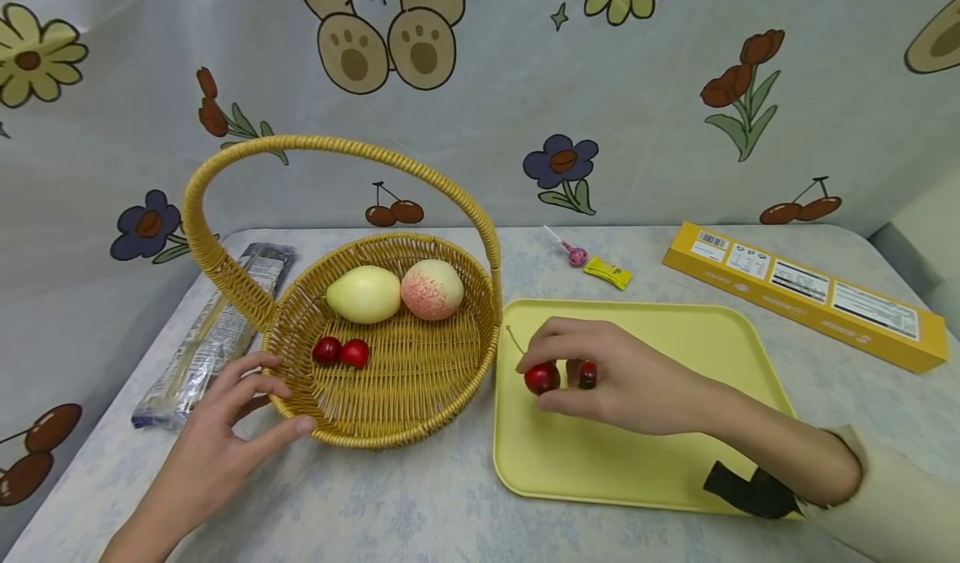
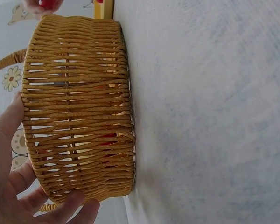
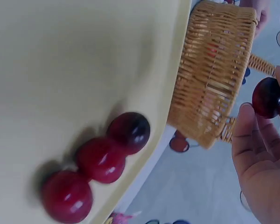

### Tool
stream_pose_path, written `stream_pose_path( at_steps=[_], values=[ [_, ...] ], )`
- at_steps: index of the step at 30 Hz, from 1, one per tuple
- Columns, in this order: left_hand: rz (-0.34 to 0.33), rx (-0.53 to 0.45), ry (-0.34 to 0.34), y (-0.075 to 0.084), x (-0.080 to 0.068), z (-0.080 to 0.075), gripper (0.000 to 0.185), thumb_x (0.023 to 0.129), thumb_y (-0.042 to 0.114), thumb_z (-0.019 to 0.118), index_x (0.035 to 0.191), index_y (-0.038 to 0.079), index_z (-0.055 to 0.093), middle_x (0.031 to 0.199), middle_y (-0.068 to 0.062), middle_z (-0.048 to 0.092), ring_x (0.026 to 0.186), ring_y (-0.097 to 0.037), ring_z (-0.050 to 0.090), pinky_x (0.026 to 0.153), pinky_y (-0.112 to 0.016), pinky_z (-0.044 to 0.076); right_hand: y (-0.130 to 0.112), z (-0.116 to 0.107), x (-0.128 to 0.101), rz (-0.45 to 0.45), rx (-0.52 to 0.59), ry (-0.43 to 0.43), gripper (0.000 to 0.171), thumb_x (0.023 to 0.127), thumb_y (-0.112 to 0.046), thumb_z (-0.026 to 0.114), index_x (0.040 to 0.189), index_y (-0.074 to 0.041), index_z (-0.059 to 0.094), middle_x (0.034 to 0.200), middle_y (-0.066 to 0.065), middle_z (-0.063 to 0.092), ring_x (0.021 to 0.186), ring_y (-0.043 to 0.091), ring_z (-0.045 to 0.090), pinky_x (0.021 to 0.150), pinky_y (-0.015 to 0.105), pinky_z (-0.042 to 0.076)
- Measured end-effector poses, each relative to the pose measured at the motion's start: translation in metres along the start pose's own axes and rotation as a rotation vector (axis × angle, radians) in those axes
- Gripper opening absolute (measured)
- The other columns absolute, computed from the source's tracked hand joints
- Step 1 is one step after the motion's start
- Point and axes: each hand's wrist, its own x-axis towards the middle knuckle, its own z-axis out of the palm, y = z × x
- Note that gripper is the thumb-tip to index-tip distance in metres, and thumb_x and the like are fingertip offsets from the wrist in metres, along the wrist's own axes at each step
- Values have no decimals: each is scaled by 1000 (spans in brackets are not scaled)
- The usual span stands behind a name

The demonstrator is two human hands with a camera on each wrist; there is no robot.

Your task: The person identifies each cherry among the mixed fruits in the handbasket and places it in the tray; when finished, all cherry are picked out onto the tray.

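Observation:
My right hand [image 1: 600, 371] pinches a dark red cherry [image 1: 542, 378] with a thin stem between thumb and fingers, above the yellow tray [image 1: 645, 471]. Three more cherries [image 3: 101, 159] lie in a row on the tray in the right wrist view; the hand mostly covers them in the head view. Left of the tray stands a wicker basket [image 1: 405, 425] with a tall arched handle. Inside it are a pale pear [image 1: 365, 295], a pink-and-white peach [image 1: 432, 290] and two cherries [image 1: 341, 351]. My left hand [image 1: 217, 430] holds the basket's near-left rim, thumb and fingers spread along it.
Behind the basket's left side lies a silvery plastic packet [image 1: 217, 342]. A lollipop [image 1: 576, 256] and a small yellow wrapped candy [image 1: 608, 272] lie beyond the tray. A long orange box [image 1: 802, 296] sits at the back right. A patterned curtain [image 1: 465, 155] hangs behind the table.

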Motion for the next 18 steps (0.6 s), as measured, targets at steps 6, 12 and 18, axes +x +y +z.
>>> stream_pose_path(
  at_steps=[6,12,18],
  values=[
    [11,-2,2,0,0,0,25,83,20,82,96,9,63,133,-7,46,122,-29,42,88,-55,52,13,-16,-31,31,-62,34,20,91,-22,74,110,-28,68,100,-11,61,81,9,57,60,24,53],
    [24,0,8,1,0,1,25,83,20,82,96,10,64,132,-6,46,121,-27,43,88,-54,52,37,-33,-58,118,-163,98,26,88,-16,77,111,-24,70,102,-12,64,85,7,58,65,23,55],
    [21,1,3,0,-1,0,24,84,20,81,96,10,64,133,-6,46,121,-26,43,89,-36,56,53,-45,-80,255,-218,113,29,88,-17,77,116,-18,70,109,-9,62,91,8,57,68,23,56]
  ],
)
